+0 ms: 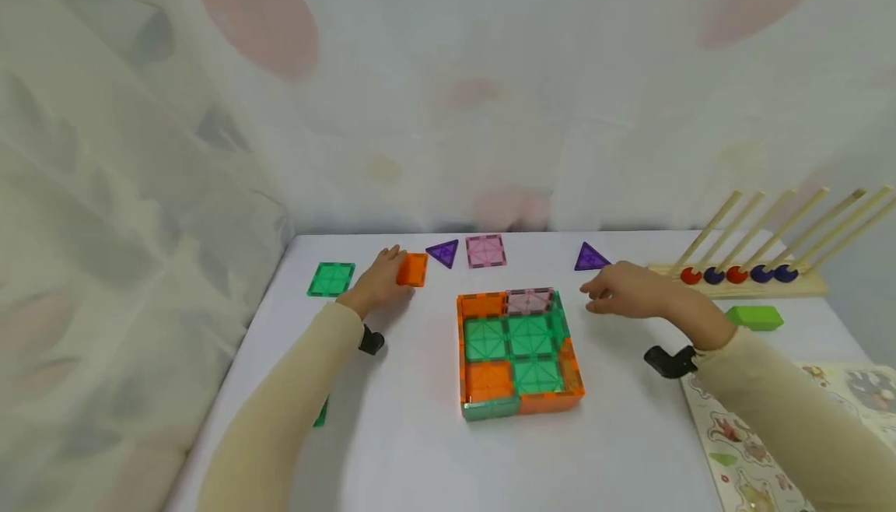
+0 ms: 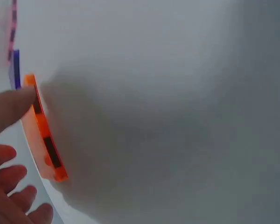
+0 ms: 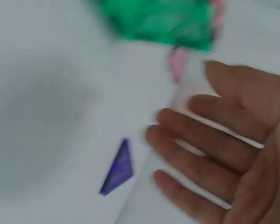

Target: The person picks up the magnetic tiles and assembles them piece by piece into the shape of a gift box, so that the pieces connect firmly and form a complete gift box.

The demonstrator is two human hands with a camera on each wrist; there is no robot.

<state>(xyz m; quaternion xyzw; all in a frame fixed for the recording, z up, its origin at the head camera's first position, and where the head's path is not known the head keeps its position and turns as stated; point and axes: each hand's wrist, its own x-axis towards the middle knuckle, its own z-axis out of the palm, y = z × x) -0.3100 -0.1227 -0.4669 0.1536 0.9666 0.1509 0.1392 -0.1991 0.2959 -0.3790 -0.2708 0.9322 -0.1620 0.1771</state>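
At the back left, my left hand (image 1: 379,282) pinches an orange square magnetic tile (image 1: 414,270). In the left wrist view the thumb (image 2: 11,109) lies on the tile's edge, with the other fingers below. My right hand (image 1: 625,291) hovers right of the box, its fingers loosely extended and holding nothing. Between the hands stands an open-topped box of magnetic tiles (image 1: 486,411), with green and orange squares in its floor and green, orange and pink walls. One purple triangular tile (image 1: 590,257) lies just behind my right hand; another purple triangle (image 1: 444,253) is beside the orange tile.
A pink square tile (image 1: 486,250) lies at the back, a green square tile (image 1: 331,279) at the left. On the right stand a wooden peg rack (image 1: 752,282) with red and blue beads, a green block (image 1: 754,317) and a picture board (image 1: 745,450). Curtains hang behind and left.
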